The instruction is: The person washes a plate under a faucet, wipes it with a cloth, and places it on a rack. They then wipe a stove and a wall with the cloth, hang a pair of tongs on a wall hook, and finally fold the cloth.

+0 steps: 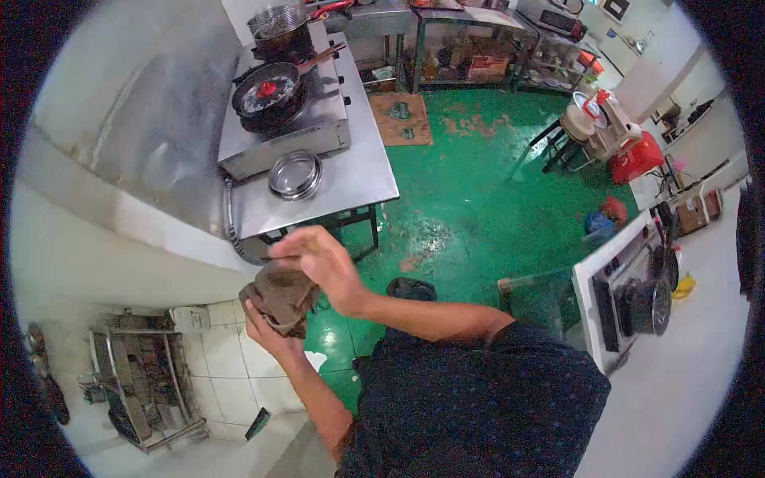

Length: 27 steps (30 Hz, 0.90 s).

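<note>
My left hand (pixel 267 331) is wrapped round a bunched brown cloth (pixel 283 295) near the wall's edge. Just above and to the right of the cloth, my right hand (pixel 323 271) has its fingers apart and holds nothing; its fingertips are slightly blurred. Beyond both hands, round metal dishes (pixel 295 175) rest on the near end of a steel table (pixel 358 179). Behind them, a dark frying pan (pixel 271 92) with something red in it sits on the steel stove (pixel 287 147).
A steamer-like metal pot (pixel 279 24) stands at the stove's back. Shelves (pixel 470 52) line the far side, past a cardboard sheet (pixel 401 119) on the green floor. A bucket (pixel 584 115) is at right; a black pan (pixel 649 307) lies nearer. A metal rack (pixel 143 382) stands lower left.
</note>
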### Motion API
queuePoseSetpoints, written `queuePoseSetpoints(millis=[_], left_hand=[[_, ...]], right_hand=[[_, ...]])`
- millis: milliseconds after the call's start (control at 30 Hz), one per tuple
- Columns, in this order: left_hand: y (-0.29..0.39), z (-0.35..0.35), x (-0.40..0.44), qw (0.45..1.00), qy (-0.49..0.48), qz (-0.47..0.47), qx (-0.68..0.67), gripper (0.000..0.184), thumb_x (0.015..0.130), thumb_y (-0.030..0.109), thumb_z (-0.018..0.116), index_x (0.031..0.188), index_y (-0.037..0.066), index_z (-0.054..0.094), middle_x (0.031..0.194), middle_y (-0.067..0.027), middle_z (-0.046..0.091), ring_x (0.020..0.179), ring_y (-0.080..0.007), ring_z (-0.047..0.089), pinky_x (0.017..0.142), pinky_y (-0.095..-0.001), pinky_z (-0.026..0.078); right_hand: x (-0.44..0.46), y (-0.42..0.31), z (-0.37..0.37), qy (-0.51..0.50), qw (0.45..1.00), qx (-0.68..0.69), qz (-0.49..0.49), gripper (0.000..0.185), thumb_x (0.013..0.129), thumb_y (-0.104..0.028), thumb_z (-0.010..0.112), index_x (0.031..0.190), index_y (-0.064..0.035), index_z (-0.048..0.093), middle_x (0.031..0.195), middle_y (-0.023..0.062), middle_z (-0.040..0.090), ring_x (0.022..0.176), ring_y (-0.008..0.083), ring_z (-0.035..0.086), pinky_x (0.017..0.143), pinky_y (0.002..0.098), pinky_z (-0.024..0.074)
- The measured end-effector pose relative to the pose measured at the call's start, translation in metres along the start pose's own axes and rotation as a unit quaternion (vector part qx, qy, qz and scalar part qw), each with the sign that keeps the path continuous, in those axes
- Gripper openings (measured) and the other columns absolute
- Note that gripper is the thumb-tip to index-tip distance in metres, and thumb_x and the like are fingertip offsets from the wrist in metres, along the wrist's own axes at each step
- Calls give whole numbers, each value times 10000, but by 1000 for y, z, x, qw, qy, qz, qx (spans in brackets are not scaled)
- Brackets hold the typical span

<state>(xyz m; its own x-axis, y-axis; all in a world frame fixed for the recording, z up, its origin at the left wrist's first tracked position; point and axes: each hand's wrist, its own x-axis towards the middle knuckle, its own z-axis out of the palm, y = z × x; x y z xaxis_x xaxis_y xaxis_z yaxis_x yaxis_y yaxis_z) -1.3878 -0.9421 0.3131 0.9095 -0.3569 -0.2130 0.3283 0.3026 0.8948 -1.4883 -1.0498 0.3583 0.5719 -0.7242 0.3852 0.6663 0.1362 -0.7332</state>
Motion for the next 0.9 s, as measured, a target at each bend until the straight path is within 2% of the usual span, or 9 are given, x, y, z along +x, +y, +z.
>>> queuePoseSetpoints(millis=[167, 300, 500, 567, 600, 667, 767, 800, 900], left_hand=[[19, -74, -4, 960, -141, -150, -188, 482, 975, 449, 431, 1283, 86, 504, 1222, -111, 581, 1089, -260, 596, 918, -410, 511], [39, -124, -8, 940, -115, -172, -273, 453, 975, 423, 369, 1231, 90, 537, 1185, -101, 597, 1069, -273, 600, 912, -433, 505], [58, -183, 21, 903, -147, -112, -388, 450, 981, 410, 363, 1273, 106, 521, 1244, -69, 574, 1116, -256, 573, 926, -428, 494], [64, -209, 41, 908, -6, -92, -408, 425, 972, 404, 398, 1210, 87, 553, 1139, -95, 623, 1021, -278, 617, 894, -435, 507], [79, -218, 39, 935, 37, -88, -341, 398, 981, 403, 458, 1236, 108, 536, 1150, -48, 601, 1052, -198, 596, 888, -360, 502], [104, -243, 59, 946, 113, -20, -303, 361, 966, 391, 497, 1142, 80, 552, 1036, -60, 613, 930, -182, 621, 783, -336, 521], [135, -292, 87, 933, 199, 47, -297, 292, 953, 342, 536, 1055, 68, 546, 928, -48, 599, 833, -161, 621, 697, -310, 521], [148, -305, 100, 926, 221, 63, -299, 273, 950, 326, 546, 1033, 66, 542, 899, -43, 592, 808, -155, 619, 676, -302, 519], [171, -340, 135, 925, 272, 139, -226, 266, 917, 352, 586, 998, 102, 546, 909, -38, 607, 824, -168, 622, 713, -339, 535]], right_hand=[[-7, 61, 112, -12, 914, 361, 187, 470, 970, -443, 482, 1201, -34, 453, 1152, 156, 556, 1122, 298, 553, 969, 413, 449], [-25, 118, 165, 56, 874, 383, 294, 431, 979, -442, 459, 1157, -50, 478, 1046, 145, 576, 1027, 293, 591, 916, 423, 481], [-46, 190, 220, -75, 974, 26, 212, 269, 1001, -272, 477, 1094, -24, 527, 867, 83, 610, 820, 189, 617, 782, 345, 522], [-46, 208, 242, -137, 970, -90, 176, 229, 990, -239, 510, 1039, -23, 567, 868, 64, 629, 797, 147, 614, 748, 313, 521], [-47, 213, 256, -167, 956, -130, 205, 214, 960, -217, 547, 1028, -17, 578, 887, 89, 648, 832, 167, 627, 772, 308, 514], [-45, 243, 274, -326, 905, -256, 91, 297, 898, -214, 583, 1112, -10, 565, 1001, 166, 650, 958, 313, 634, 858, 378, 494], [-45, 294, 310, -467, 858, -211, 37, 386, 915, -280, 536, 1186, -5, 546, 1152, 214, 596, 1088, 357, 576, 946, 404, 450], [-47, 312, 318, -497, 845, -181, 79, 543, 938, -388, 490, 1316, 1, 471, 1299, 234, 511, 1209, 367, 505, 1036, 409, 386], [-35, 346, 354, -537, 822, -107, 157, 710, 945, -508, 462, 1429, -3, 342, 1362, 231, 472, 1243, 383, 490, 1076, 408, 355]])
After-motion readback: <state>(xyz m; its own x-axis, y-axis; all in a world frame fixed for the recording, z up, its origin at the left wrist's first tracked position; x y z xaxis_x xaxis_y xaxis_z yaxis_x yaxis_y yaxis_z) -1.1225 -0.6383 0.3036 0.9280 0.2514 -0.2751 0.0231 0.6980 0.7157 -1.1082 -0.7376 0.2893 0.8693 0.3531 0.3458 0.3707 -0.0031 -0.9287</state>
